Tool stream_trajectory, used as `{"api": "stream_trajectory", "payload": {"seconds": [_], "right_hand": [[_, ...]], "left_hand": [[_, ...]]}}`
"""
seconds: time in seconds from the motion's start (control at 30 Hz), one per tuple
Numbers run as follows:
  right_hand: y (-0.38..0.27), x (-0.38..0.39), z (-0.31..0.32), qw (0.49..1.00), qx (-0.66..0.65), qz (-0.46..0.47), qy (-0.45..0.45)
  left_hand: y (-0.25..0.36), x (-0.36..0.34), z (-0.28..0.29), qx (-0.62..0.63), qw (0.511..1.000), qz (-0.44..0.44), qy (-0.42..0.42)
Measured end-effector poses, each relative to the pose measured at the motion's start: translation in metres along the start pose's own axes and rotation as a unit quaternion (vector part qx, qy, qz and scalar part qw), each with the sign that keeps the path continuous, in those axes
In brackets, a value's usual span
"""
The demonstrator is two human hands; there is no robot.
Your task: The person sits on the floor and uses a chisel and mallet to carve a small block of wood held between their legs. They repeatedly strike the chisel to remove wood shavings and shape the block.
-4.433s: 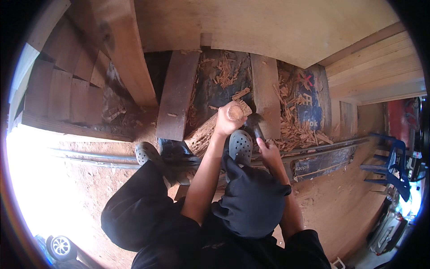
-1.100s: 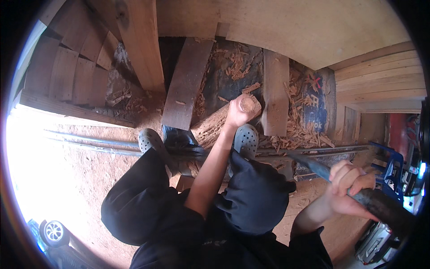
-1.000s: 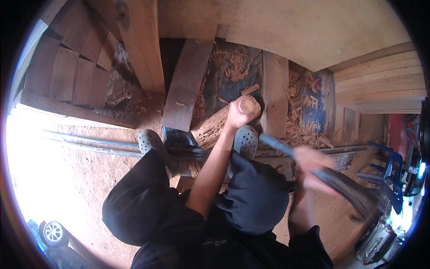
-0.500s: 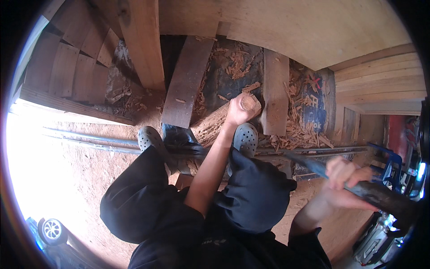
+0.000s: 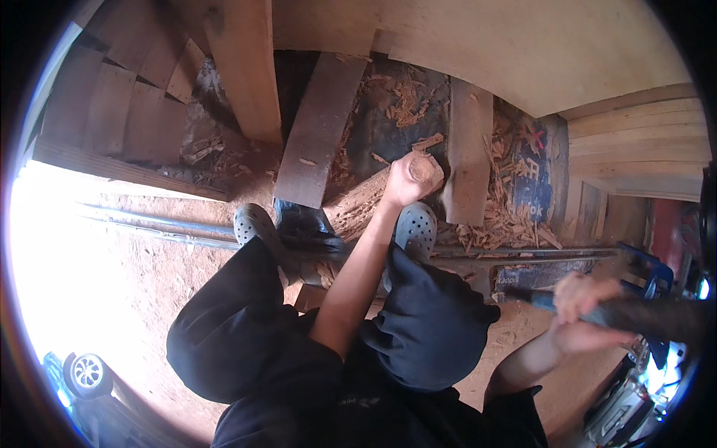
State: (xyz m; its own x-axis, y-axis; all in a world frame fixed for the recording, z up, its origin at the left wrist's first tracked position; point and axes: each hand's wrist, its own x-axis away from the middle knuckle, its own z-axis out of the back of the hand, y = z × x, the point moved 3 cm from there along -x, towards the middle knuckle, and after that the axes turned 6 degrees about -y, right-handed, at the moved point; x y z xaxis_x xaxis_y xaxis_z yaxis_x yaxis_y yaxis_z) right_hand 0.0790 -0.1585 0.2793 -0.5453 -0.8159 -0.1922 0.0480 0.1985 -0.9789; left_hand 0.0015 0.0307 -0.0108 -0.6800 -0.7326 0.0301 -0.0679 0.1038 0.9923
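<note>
My left hand [image 5: 405,179] is closed around the upper end of a short log [image 5: 360,207]. The log leans down to the left between my feet, its pale cut end showing beside my hand and its side rough and pitted. Out to the right, my right hand [image 5: 584,305] is blurred but wrapped around a long dark tool [image 5: 653,319]. One thin end of the tool points left, with a bluish stretch near my fingers; its thick dark end runs to the right rim. Blur hides its exact kind.
Wood chips [image 5: 407,103] lie over dark sheeting between two planks [image 5: 323,127]. A wooden post [image 5: 246,75] stands at left, a large board [image 5: 493,45] overhead. Metal pipes [image 5: 160,228] cross near my clogs [image 5: 416,228]. A blue frame [image 5: 653,272] stands right.
My right hand has moved slightly down and right, and the dark tool has swung from a slant to nearly level. My left hand keeps its hold on the log; the view has shifted a little.
</note>
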Motion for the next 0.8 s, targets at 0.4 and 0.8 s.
{"api": "stream_trajectory", "payload": {"seconds": [0.4,0.8], "right_hand": [[0.188,0.037,-0.003,0.86,0.371,-0.349,-0.032],[0.202,0.05,0.018,0.894,0.346,-0.284,0.021]], "left_hand": [[0.007,0.003,-0.001,0.003,1.0,0.002,-0.022],[0.015,0.009,-0.003,-0.071,0.995,0.005,0.065]]}}
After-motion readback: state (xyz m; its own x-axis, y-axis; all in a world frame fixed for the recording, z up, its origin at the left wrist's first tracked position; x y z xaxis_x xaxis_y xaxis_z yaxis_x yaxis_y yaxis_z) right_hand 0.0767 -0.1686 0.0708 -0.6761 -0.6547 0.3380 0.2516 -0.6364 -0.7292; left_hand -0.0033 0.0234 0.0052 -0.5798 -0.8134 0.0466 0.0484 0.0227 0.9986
